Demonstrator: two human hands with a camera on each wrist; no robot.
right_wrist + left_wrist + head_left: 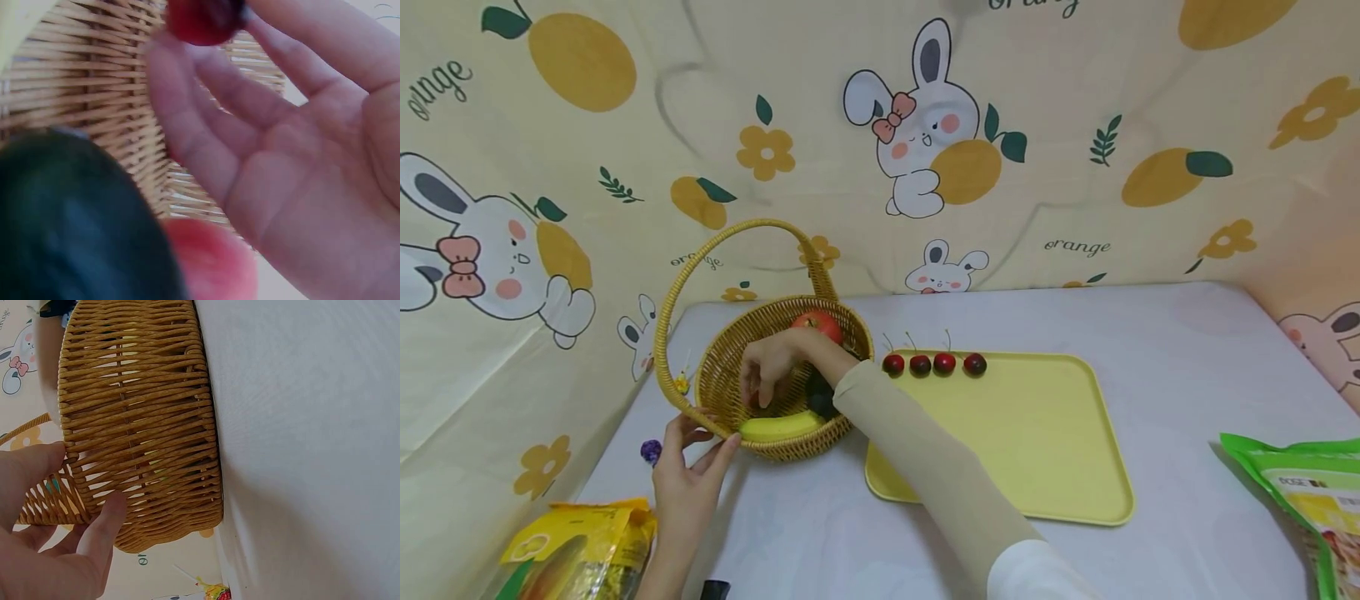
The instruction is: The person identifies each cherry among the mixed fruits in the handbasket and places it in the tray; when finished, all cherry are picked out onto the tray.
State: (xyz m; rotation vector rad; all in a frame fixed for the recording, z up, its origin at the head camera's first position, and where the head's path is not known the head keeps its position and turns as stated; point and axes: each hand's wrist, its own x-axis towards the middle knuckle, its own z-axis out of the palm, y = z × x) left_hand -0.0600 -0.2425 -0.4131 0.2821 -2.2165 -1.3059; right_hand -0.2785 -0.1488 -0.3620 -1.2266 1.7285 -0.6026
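A wicker basket (790, 450) with a tall handle stands at the left of the table. My left hand (688, 483) pinches its rim at the foot of the handle, thumb and fingers on either side of the weave. Inside the basket, my right hand (771, 360) pinches a dark red cherry (206, 22) between its fingertips; in the head view the hand hides this cherry. Around it in the basket lie a banana (781, 427), a dark green, smooth oval fruit (75, 219), perhaps an avocado, and a round red fruit (820, 323) at the back.
Right of the basket lies a yellow tray (1037, 442), with several stemmed cherries (943, 363) along its back edge. A yellow packet (580, 550) is front left, a green bag (1300, 492) far right. Small wrapped candies, one purple (651, 451), sit left of the basket.
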